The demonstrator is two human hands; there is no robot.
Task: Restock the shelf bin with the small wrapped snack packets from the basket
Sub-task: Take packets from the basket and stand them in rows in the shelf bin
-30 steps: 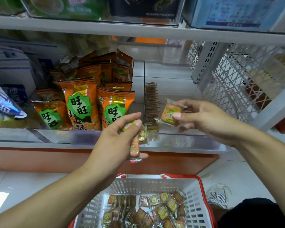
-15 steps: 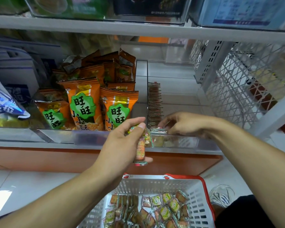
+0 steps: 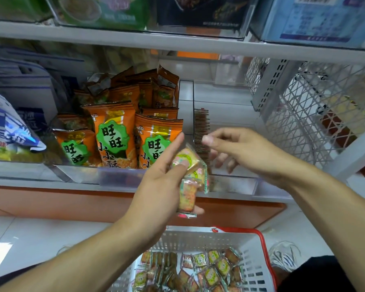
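The right hand [image 3: 238,152] has come back out of the clear bin [image 3: 236,184] empty, fingers loosely curled, its packet left inside. The left hand [image 3: 167,182] still grips several packets [image 3: 191,175] above the basket [image 3: 200,239], ready for the next.

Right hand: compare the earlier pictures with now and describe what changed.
The right hand put its packet into the clear bin, then rose empty toward the packets that the left hand grips. That grip and the basket stayed as they were.

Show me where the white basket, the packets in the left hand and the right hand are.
white basket [image 3: 200,237]: head view, back rim.
packets in the left hand [image 3: 188,160]: head view, top packet's face.
right hand [image 3: 243,149]: head view, back of hand.
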